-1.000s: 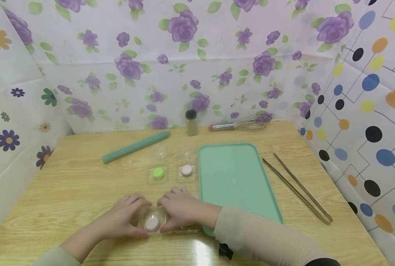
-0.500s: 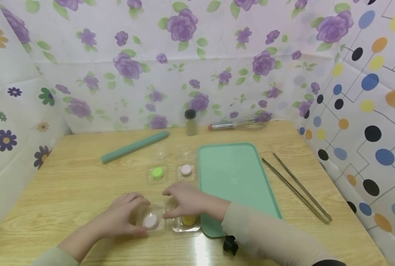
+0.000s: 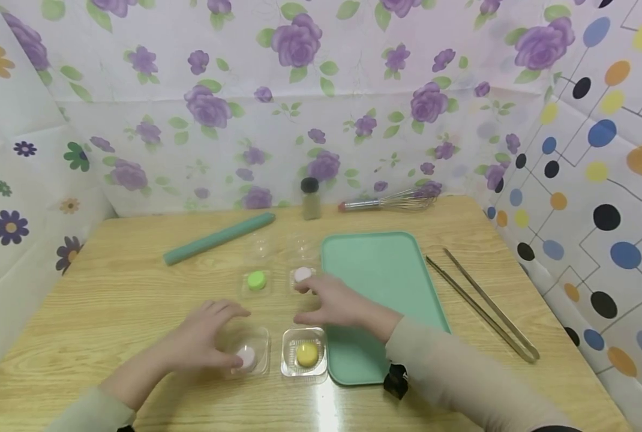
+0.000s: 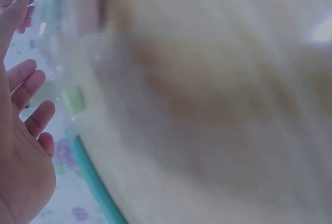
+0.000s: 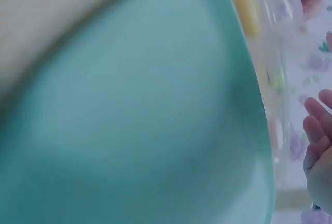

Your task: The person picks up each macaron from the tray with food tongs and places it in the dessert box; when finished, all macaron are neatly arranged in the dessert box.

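Observation:
My left hand [image 3: 199, 339] is beside a clear plastic box [image 3: 266, 348] that holds a pale pink round piece [image 3: 247, 357]. Its thumb overlaps the box's left side in the head view; whether it touches is unclear. In the left wrist view the fingers [image 4: 39, 117] are loosely bent around nothing. My right hand [image 3: 337, 300], fingers spread and holding nothing, is over the left edge of the green tray [image 3: 383, 264]. Below it stands another clear box [image 3: 285, 353] with a yellow round piece [image 3: 307, 354]. Behind, a pale pink piece [image 3: 302, 275] is partly covered by the right fingers.
A bright green round piece [image 3: 257, 280] sits in an open clear container. Long metal tongs [image 3: 485, 309] lie right of the tray. At the back are a green rolling pin [image 3: 219, 239], a black-capped jar [image 3: 311, 201] and a whisk [image 3: 388, 202]. Patterned cloths [image 3: 299, 108] surround the table.
My right hand has moved away from the left box, back and to the right, uncovering the yellow piece's box. The left hand has lifted slightly and loosened beside its box.

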`<move>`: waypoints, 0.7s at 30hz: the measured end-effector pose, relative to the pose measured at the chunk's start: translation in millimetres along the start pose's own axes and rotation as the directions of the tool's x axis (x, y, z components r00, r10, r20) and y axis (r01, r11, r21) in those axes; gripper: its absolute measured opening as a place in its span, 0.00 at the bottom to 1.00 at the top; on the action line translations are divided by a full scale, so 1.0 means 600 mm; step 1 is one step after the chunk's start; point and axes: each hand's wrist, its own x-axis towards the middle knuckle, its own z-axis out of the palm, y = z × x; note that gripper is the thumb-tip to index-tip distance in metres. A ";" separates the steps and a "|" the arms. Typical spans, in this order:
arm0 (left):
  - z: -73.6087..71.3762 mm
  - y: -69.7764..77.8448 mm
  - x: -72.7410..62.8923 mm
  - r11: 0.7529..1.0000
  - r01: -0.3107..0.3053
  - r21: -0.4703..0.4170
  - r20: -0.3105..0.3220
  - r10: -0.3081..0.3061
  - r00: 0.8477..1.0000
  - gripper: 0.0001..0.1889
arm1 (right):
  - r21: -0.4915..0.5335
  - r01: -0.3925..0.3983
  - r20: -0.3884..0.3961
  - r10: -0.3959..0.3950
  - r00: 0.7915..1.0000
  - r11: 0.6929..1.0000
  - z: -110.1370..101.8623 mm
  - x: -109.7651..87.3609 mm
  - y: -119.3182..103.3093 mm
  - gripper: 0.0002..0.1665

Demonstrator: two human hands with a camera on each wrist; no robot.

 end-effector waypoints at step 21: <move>-0.045 -0.026 0.183 0.998 0.038 -0.057 0.018 -0.037 0.999 0.41 | 0.099 -0.172 -0.117 0.183 0.976 0.980 -0.066 0.051 0.086 0.42</move>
